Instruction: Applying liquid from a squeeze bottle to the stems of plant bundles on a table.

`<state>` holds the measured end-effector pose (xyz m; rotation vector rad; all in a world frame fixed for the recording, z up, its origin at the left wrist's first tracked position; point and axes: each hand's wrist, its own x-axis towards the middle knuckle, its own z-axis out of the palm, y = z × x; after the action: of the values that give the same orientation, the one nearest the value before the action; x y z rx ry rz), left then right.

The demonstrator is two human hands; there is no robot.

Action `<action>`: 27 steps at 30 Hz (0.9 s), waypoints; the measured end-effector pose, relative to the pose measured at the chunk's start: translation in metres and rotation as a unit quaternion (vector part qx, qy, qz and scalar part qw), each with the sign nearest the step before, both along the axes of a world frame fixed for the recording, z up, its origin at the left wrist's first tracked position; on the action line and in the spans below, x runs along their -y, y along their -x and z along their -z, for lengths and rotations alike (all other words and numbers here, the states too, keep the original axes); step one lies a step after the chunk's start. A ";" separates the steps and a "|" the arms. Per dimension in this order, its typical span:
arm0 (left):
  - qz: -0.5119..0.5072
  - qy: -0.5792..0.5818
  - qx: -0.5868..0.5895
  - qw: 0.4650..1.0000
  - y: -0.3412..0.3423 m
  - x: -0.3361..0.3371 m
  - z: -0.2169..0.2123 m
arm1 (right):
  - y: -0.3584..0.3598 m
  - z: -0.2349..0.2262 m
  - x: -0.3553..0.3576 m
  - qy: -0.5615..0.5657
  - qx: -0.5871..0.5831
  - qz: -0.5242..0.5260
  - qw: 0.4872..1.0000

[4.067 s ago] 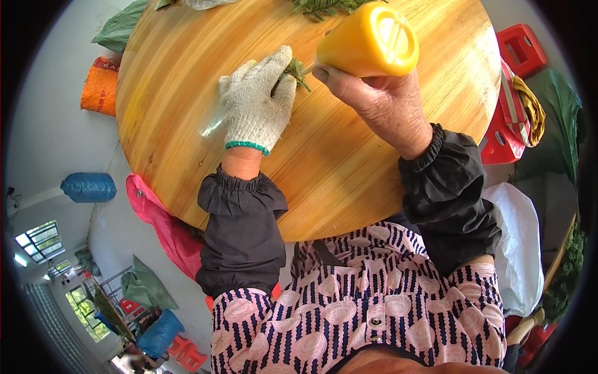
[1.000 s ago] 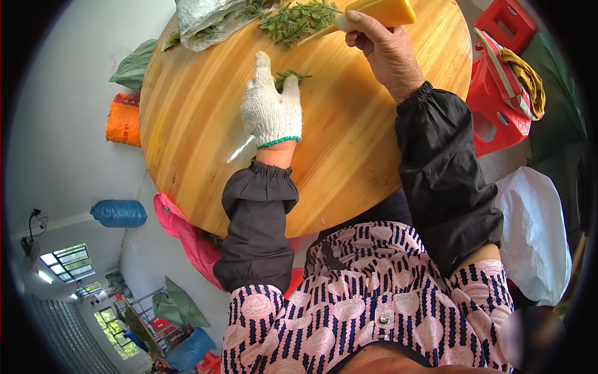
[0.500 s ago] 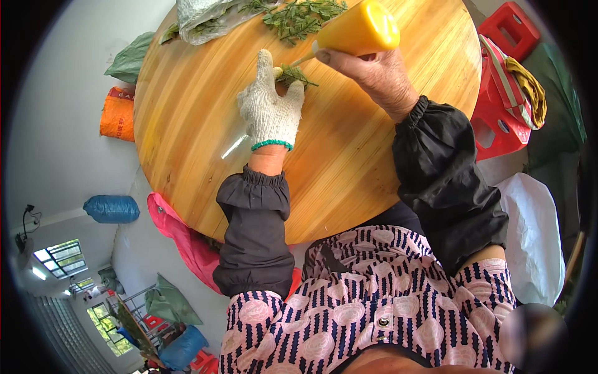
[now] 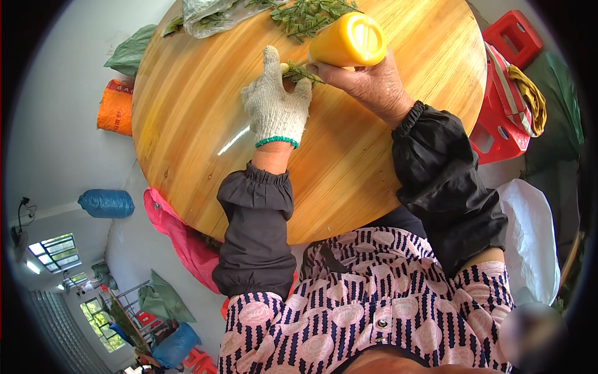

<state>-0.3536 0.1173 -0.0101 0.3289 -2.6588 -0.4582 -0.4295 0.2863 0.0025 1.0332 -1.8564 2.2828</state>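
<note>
My left hand (image 4: 278, 111), in a white knit glove with a green cuff edge, pinches a small green leafy sprig (image 4: 300, 73) above the table, its index finger stretched out. A yellow squeeze bottle (image 4: 350, 42) is gripped in my bare right hand (image 4: 378, 88). The bottle is tilted with its base up toward me, and its nozzle end points left at the sprig. Whether the nozzle touches the sprig is hidden by the bottle and fingers. Both forearms wear dark sleeve covers.
Beneath my hands is a round wooden table (image 4: 187, 156). More green sprigs (image 4: 305, 20) and a clear plastic bag (image 4: 218, 19) lie at its far edge. Red stools (image 4: 498, 134) stand at the right, a white sack (image 4: 529, 230) lower right, a pink bag (image 4: 177, 230) at the near left.
My right hand has brought the yellow bottle lower and slightly left, tipping its base more toward me. My left hand has shifted slightly right, still pinching the sprig.
</note>
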 end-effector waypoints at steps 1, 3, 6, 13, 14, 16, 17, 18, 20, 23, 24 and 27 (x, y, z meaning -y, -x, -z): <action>0.000 -0.004 0.004 1.000 0.000 -0.001 0.000 | 0.000 0.000 0.000 -0.009 -0.009 0.010 1.000; -0.001 -0.010 0.009 1.000 0.001 -0.002 -0.002 | 0.001 0.002 0.000 -0.007 -0.008 0.009 1.000; -0.008 -0.015 0.033 0.999 0.000 0.000 -0.001 | -0.001 0.001 0.000 -0.002 -0.001 -0.001 1.000; -0.011 0.030 0.057 0.998 0.001 -0.006 -0.011 | -0.005 -0.010 -0.006 -0.023 -0.001 0.016 1.000; -0.013 0.027 0.069 0.997 0.000 -0.007 -0.013 | -0.005 -0.010 -0.006 -0.023 -0.001 0.015 1.000; -0.007 0.023 0.075 0.997 0.000 -0.008 -0.017 | -0.007 -0.010 -0.007 0.002 0.010 0.014 1.000; -0.004 0.021 0.082 0.996 -0.001 -0.007 -0.018 | -0.008 -0.010 -0.006 0.002 0.011 0.011 1.000; -0.006 0.021 0.083 0.996 -0.002 -0.005 -0.014 | -0.009 -0.010 -0.006 -0.011 0.005 0.016 1.000; 0.023 0.075 -0.040 0.996 -0.001 -0.001 -0.006 | -0.009 -0.011 -0.007 -0.025 -0.002 0.022 0.999; 0.031 0.074 -0.051 0.995 0.001 0.000 -0.003 | -0.009 -0.012 -0.011 -0.018 -0.015 0.028 0.999; 0.031 0.074 -0.050 0.996 0.001 -0.001 -0.003 | -0.011 -0.013 -0.013 -0.030 -0.021 0.026 0.999; 0.034 0.067 -0.058 0.995 0.000 -0.001 -0.004 | -0.011 -0.015 -0.015 -0.041 -0.022 0.022 0.999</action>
<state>-0.3535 0.1184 -0.0058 0.1650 -2.5772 -0.3081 -0.4180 0.3017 0.0174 1.0314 -1.9517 2.1579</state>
